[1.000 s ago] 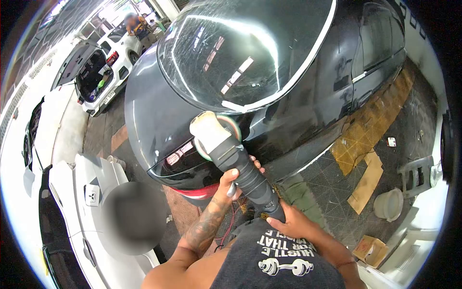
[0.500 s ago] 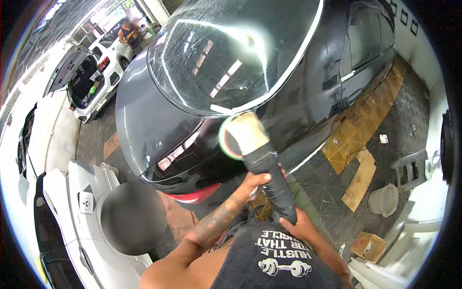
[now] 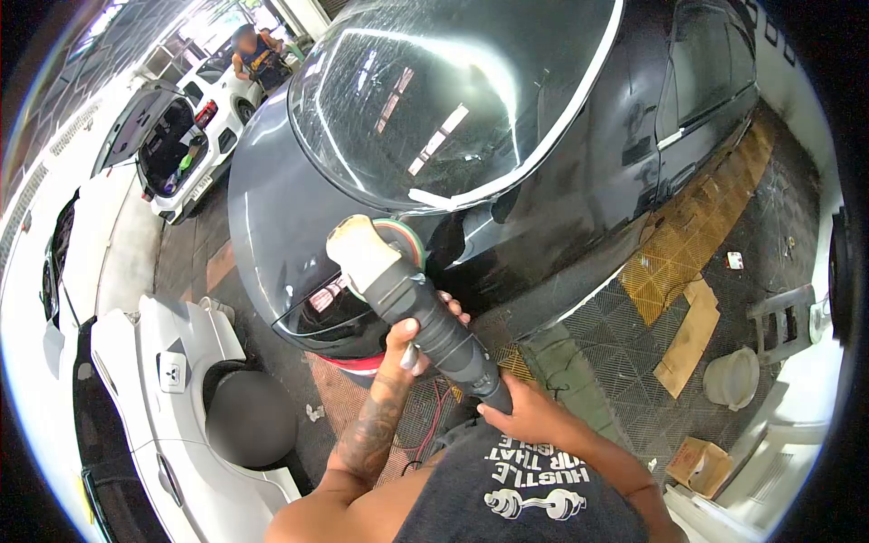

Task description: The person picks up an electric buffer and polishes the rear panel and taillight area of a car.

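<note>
I hold a black car polisher (image 3: 441,333) with a worn, cream-coloured head in both hands. My left hand (image 3: 409,351) is wrapped around its body behind the head. Further back, my right hand (image 3: 525,412) grips the rear end of the handle. The polisher's round pad (image 3: 412,241), with a green and orange edge, is against or just over the rear corner of a dark car (image 3: 534,237). The pad's face is hidden, so I cannot tell whether it touches. White masking tape (image 3: 480,194) edges the car's rear window (image 3: 416,118).
A white car body (image 3: 136,398) stands close on my left. Beyond it is a white car with its tailgate open (image 3: 204,167), and a person (image 3: 262,63) beside it. On the right are a bucket (image 3: 731,378), a grey stool (image 3: 783,321), cardboard (image 3: 688,348) and an open box (image 3: 699,466).
The polisher's head has swung left along the car's rear corner, both hands following it. The pad now shows on the head's right side. My view has shifted slightly.
</note>
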Tool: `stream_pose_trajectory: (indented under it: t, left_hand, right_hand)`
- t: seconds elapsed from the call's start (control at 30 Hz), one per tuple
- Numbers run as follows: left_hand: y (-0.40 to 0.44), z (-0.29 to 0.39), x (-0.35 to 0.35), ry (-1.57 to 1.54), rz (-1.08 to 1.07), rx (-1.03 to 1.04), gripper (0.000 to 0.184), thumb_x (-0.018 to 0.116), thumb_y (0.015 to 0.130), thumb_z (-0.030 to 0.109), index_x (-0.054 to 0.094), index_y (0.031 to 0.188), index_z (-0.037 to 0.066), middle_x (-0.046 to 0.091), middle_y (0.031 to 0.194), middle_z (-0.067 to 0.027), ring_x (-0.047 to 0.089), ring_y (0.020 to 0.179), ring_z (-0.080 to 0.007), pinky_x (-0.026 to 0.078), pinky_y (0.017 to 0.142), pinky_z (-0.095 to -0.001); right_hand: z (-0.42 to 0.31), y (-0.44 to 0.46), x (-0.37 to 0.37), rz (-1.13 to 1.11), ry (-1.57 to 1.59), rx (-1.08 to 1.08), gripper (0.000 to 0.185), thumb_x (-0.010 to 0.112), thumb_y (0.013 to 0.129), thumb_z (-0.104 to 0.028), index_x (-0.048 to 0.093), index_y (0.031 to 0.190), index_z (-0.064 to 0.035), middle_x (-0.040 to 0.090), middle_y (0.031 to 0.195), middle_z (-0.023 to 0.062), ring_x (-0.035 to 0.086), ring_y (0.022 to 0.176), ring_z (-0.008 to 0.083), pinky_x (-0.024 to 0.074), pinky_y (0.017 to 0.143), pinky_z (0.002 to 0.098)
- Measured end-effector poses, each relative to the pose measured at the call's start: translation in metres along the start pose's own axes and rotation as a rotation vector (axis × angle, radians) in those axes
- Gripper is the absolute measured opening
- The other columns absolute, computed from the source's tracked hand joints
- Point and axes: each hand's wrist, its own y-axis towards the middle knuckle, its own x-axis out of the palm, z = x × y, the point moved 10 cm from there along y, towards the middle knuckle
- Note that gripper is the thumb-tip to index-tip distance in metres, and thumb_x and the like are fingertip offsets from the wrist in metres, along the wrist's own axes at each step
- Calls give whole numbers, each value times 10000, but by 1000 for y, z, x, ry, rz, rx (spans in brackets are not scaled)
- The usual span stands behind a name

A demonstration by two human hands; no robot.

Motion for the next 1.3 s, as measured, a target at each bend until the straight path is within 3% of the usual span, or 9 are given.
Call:
stream_pose_trajectory:
  t: [0.2, 0.27, 0.3, 0.4, 0.47, 0.73, 0.93, 1.03, 1.3]
  left_hand:
    - [14, -47, 16, 121, -78, -66, 766, 737, 723, 413, 483, 1321, 7, 597, 1214, -176, 594, 1170, -344, 470, 1036, -475]
    - [25, -70, 38, 215, -106, -132, 724, 736, 748, 386, 494, 1315, 6, 611, 1207, -174, 606, 1159, -321, 474, 1028, -471]
    - [34, -84, 45, 250, -148, -162, 680, 731, 769, 353, 503, 1307, 5, 621, 1193, -168, 612, 1150, -307, 474, 1025, -464]
    - [59, -125, 47, 320, -210, -209, 575, 722, 810, 265, 530, 1283, 1, 650, 1154, -148, 626, 1118, -267, 482, 999, -431]
    - [70, -135, 43, 440, -172, -195, 560, 726, 817, 252, 537, 1279, -1, 653, 1165, -144, 627, 1106, -246, 487, 980, -407]
    - [34, -93, 29, 347, -140, -123, 656, 771, 766, 288, 513, 1294, -5, 651, 1167, -173, 640, 1101, -294, 497, 996, -457]
    - [88, -131, 53, 461, -198, -189, 620, 784, 773, 258, 531, 1279, 2, 644, 1171, -150, 624, 1089, -257, 483, 979, -402]
    - [110, -146, 63, 458, -191, -214, 628, 812, 751, 178, 542, 1293, 9, 618, 1211, -99, 575, 1110, -207, 450, 982, -376]
    - [31, -99, 20, 471, -129, -144, 663, 766, 777, 299, 505, 1310, 4, 644, 1182, -156, 621, 1117, -274, 471, 1008, -430]
  right_hand:
    - [34, -26, -13, 43, 42, 65, 520, 725, 836, -361, 568, 1161, 13, 681, 1013, 260, 683, 915, 419, 526, 836, 477]
    - [71, -42, -20, 129, 100, 146, 537, 738, 841, -277, 560, 1237, 40, 679, 1099, 230, 668, 1022, 328, 504, 922, 425]
    - [87, -50, -25, 265, 17, 71, 446, 737, 840, -220, 575, 1169, 34, 697, 973, 163, 688, 858, 246, 541, 788, 378]
    - [136, -66, -18, 341, 271, 294, 457, 756, 807, -300, 616, 1126, -4, 697, 988, 179, 675, 922, 300, 519, 851, 408]
    - [153, -62, -11, 410, 202, 145, 245, 712, 852, -134, 567, 1009, -13, 643, 745, 38, 584, 544, 92, 473, 515, 274]
    - [120, -39, -13, 268, 99, 49, 476, 772, 800, -265, 614, 1127, 42, 703, 941, 154, 672, 842, 252, 531, 797, 378]
    - [141, -42, -49, 450, 85, 71, 316, 747, 826, -263, 626, 956, -1, 663, 748, 82, 644, 623, 177, 522, 624, 354]
    - [163, -40, -44, 455, 426, 187, 194, 721, 867, -183, 627, 901, -17, 651, 701, 43, 617, 559, 134, 502, 539, 321]
    - [132, -26, -1, 242, 236, 82, 371, 753, 831, -235, 636, 1039, 49, 698, 867, 129, 668, 774, 236, 532, 753, 365]
